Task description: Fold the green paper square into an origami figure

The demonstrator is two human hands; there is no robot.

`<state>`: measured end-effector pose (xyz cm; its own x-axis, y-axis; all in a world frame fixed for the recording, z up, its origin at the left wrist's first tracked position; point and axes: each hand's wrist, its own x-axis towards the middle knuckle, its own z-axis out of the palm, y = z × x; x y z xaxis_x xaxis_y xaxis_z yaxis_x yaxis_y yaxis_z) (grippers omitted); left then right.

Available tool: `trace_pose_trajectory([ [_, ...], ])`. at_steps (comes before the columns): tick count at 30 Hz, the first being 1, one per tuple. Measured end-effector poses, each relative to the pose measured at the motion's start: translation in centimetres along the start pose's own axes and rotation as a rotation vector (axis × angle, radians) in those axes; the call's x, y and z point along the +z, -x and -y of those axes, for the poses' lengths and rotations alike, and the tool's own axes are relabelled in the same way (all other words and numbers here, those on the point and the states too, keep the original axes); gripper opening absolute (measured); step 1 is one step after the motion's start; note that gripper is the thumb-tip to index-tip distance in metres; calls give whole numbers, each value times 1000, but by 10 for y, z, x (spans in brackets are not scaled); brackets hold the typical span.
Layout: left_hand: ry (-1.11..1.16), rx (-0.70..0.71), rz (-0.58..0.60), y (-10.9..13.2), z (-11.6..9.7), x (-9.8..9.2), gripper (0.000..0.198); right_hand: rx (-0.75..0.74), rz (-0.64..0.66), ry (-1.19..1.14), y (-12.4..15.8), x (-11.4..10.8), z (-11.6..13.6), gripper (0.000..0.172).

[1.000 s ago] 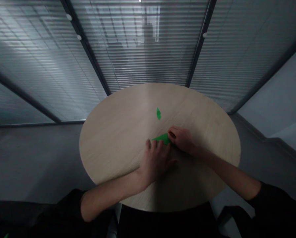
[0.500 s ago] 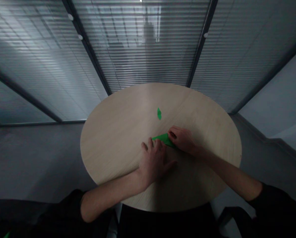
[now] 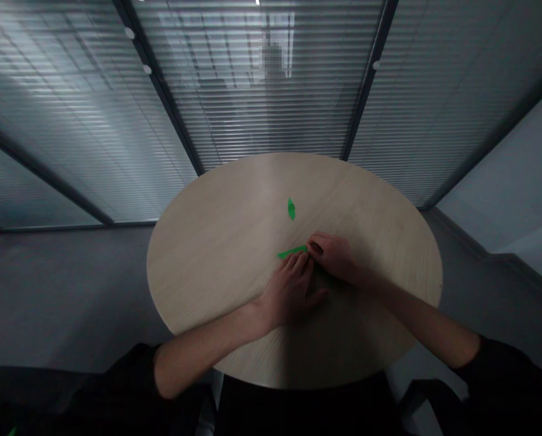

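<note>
Glass partition with slatted blinds (image 3: pixel 271 103) runs across the far side; grey floor (image 3: pixel 62 290) at left, beyond the round pale-wood counter (image 3: pixel 207 266). Black left sleeve (image 3: pixel 129 378) ends at the forearm. Left hand (image 3: pixel 289 295) lies palm down on the counter, fingers (image 3: pixel 298 263) over part of a narrow green paper strip (image 3: pixel 292 252). Strip's left tip shows flat on the wood; its middle runs toward the hands. Small pointed green paper piece (image 3: pixel 291 209) sits farther out, well apart from both hands. Right hand (image 3: pixel 334 256) comes in beside the left, hands together at the strip; pinch or mere touch, cannot tell. Black right sleeve (image 3: pixel 493 363) at far right.
</note>
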<state>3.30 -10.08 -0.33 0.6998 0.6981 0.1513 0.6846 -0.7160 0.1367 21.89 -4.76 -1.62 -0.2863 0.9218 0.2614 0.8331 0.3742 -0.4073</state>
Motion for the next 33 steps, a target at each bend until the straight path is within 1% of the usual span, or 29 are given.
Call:
trace_pose_trajectory([
  [5,-7,23,22,4,-2,1,78,26,3,-48,-3,-2,-1,13],
  [11,21,85,42,13,-6,-6,66,32,10,-84,-3,-4,0,13],
  [16,62,99,37,12,-5,-9,63,29,14,-104,-3,-4,-1,14],
  [19,62,101,34,12,-6,-9,57,24,15,-112,-3,-2,-3,15],
  [21,59,82,33,12,-7,-9,61,24,13,-115,-3,-2,-3,15],
  [23,50,45,30,11,-9,-8,72,21,15,-118,-3,-2,-3,15],
  [25,39,32,35,11,-10,-8,77,20,21,-119,-3,-4,-2,15],
  [28,28,73,50,11,-10,-9,73,23,20,-120,-3,-5,0,16],
  [33,36,112,47,14,-10,-11,62,34,9,-113,-3,-3,-1,14],
])
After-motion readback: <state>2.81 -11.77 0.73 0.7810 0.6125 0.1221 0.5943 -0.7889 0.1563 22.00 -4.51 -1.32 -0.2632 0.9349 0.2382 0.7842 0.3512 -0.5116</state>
